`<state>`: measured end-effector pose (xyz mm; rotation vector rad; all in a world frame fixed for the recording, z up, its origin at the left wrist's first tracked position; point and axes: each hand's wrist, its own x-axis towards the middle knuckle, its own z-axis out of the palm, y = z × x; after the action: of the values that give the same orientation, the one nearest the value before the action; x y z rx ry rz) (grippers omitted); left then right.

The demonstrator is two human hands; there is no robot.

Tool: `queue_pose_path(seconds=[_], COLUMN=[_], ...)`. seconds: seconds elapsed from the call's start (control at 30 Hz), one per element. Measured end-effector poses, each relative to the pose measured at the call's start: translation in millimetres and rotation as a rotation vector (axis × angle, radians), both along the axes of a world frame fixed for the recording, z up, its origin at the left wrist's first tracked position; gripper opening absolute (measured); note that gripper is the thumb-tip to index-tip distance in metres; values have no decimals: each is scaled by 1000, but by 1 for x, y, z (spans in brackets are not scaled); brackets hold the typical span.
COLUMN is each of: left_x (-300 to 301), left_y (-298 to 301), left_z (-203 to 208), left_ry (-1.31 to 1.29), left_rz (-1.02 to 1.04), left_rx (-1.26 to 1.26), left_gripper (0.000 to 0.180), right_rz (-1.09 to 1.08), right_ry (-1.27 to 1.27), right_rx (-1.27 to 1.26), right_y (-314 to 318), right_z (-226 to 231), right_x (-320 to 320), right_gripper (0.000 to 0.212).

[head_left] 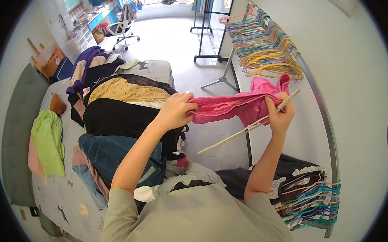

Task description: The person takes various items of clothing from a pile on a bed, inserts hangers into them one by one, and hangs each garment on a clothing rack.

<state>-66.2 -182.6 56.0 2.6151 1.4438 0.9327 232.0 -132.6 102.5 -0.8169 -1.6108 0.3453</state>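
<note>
Head view: A person in a grey-green short-sleeved top works between a clothes-strewn bed (71, 202) and a metal clothes rack (320, 94).
Pink garment (233, 106): Held up in front of the person, above the floor (208, 134), stretched sideways between two bare hands, its edge gathered in folds.
Left hand (175, 111): Grip closed, fingers curled over the garment's left end, the forearm reaching up past the clothes on the bed.
Right hand (281, 116): Grip closed, thumb and fingers pinching the garment's right part together with a slim, pale hanger (225, 142).
Pale hanger: Seen almost edge-on, slanting from beyond the right hand down to the left, below the pink cloth; its full shape cannot be made out.
Bed: A yellow dotted garment (126, 92) lies just beyond a black garment (120, 122); a dark blue denim piece (119, 154) is nearer the person, and a lime-green garment (49, 136) lies near the grey headboard (20, 143).
Rack: Multicoloured hangers (266, 46) crowd its far end; dark clothes (293, 170) hang at the near end.
Far side of the room: A wheeled chair (122, 27) stands beside a cluttered desk (95, 20) with blue fronts.
</note>
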Motion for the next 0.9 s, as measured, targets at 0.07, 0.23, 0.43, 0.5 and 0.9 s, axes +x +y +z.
queue_pose_path(seconds=[0.07,0.23,0.43,0.5,0.9], left_x=[-12,-18,-18,-19,-25], left_y=[7,13,10,5,-2], left_z=[-13,-25,11,28,48], left_ry=[-55,-432,-572,-586,-390], left_rz=[39,26,94,101,-23], left_rx=[79,-40,20,148,237], left_gripper=[15,16,10,11,14], right_rz=[-74,-292,-236,-112,231], right_ry=[38,-106,78,122,753], right_rx=[-8,-32,-315,-402,-920], right_y=[-2,-11,-16,-22,-23], right_z=[-3,-10,-46,-60,-109], right_x=[8,18,15,13,-11], right_gripper=[18,16,17,13,27])
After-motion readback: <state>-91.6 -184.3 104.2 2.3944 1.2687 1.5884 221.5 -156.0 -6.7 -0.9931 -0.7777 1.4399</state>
